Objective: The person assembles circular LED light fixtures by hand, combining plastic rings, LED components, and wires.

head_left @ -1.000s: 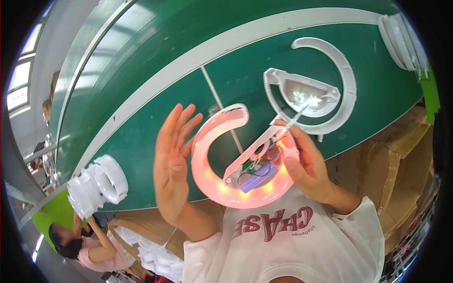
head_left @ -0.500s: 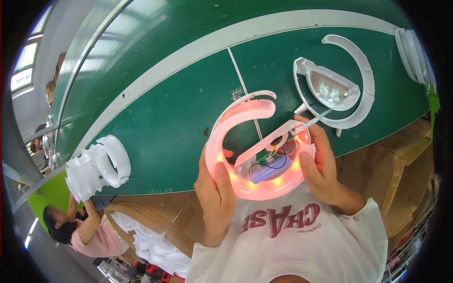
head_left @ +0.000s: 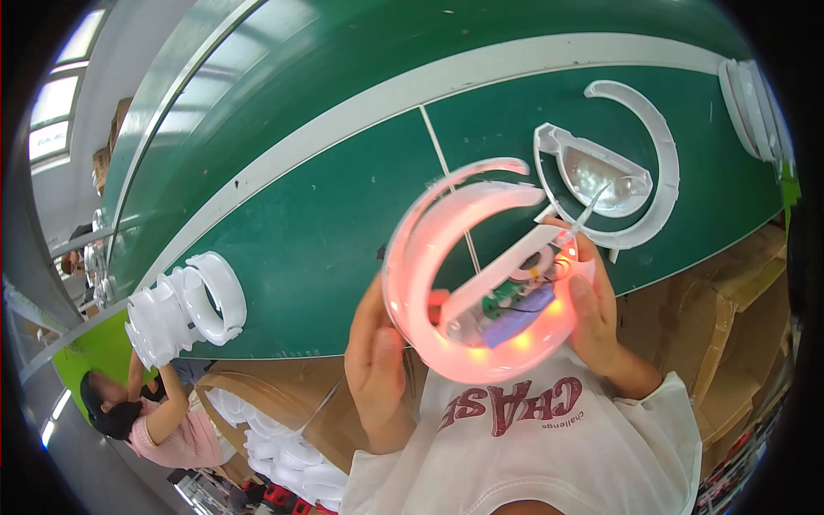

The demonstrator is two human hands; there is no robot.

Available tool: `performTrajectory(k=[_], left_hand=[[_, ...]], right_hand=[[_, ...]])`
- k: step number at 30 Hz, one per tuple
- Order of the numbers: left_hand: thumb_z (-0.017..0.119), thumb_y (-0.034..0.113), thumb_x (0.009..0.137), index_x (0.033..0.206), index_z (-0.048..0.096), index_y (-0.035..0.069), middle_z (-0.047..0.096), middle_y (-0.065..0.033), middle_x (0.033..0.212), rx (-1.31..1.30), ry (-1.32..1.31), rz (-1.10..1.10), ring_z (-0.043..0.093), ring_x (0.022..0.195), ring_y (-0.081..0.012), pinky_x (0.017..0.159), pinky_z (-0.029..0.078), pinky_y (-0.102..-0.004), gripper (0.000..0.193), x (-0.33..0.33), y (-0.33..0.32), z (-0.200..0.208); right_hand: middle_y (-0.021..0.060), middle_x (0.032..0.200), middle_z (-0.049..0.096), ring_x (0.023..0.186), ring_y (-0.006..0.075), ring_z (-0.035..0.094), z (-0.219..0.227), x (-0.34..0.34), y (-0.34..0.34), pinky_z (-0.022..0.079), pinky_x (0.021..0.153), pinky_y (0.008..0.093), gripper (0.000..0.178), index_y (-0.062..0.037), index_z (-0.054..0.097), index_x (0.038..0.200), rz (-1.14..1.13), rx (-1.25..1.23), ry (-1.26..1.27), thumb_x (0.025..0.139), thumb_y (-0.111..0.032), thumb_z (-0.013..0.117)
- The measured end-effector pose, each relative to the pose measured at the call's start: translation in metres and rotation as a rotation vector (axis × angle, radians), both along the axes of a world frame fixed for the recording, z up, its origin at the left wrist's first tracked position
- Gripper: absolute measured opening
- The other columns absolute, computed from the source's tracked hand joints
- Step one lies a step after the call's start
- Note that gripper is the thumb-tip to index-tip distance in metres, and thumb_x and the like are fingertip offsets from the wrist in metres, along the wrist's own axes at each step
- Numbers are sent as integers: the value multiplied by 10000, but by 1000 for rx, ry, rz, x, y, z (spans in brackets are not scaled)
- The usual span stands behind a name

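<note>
Both hands grip the glowing curved housing (head_left: 493, 279): left hand (head_left: 378, 369) around its left curve, right hand (head_left: 595, 326) at its right end. Shell appears light, stiff and probably slippery; the exposed purple battery (head_left: 521, 316) and wiring look fragile, so the outer rim is the sound hold. Beyond the right hand, a white ring shell (head_left: 668, 176) lies on the green table (head_left: 309, 266). Stacked white rings (head_left: 163, 318) stand left of the left hand; a cardboard box (head_left: 730, 318) sits right of the right hand.
</note>
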State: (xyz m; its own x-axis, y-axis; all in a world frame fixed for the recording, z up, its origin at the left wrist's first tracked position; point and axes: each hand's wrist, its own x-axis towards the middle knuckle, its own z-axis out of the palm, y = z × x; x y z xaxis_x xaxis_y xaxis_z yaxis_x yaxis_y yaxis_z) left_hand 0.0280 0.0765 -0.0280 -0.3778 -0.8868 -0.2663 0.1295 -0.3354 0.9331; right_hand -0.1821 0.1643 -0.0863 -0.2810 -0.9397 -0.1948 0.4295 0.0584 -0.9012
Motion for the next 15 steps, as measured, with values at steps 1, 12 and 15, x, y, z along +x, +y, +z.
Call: performTrajectory(k=[1, 12, 15], left_hand=[[553, 372, 1005, 1486, 287, -96, 596, -198, 1269, -9, 5, 14, 642, 1053, -215, 856, 524, -311, 722, 2, 3, 3], [795, 204, 827, 1252, 578, -112, 590, -152, 1198, 4, 97, -5, 615, 1056, -246, 911, 488, -367, 573, -4, 12, 11], [781, 215, 832, 1236, 594, -96, 600, -138, 1168, 76, 140, -15, 597, 1064, -235, 892, 484, -360, 544, 3, 9, -3]], right_hand=[[129, 1426, 424, 1286, 170, 439, -1, -2, 1, 322, 1109, 344, 617, 55, 257, 1492, 3, 14, -87, 1038, -317, 450], [146, 1322, 529, 1139, 188, 569, 7, 2, -1, 477, 957, 329, 711, 53, 292, 1477, -68, 59, -51, 1023, -479, 414], [152, 1325, 523, 1148, 186, 564, 11, 5, -6, 471, 965, 326, 720, 58, 298, 1475, -48, 14, -4, 1018, -486, 421]])
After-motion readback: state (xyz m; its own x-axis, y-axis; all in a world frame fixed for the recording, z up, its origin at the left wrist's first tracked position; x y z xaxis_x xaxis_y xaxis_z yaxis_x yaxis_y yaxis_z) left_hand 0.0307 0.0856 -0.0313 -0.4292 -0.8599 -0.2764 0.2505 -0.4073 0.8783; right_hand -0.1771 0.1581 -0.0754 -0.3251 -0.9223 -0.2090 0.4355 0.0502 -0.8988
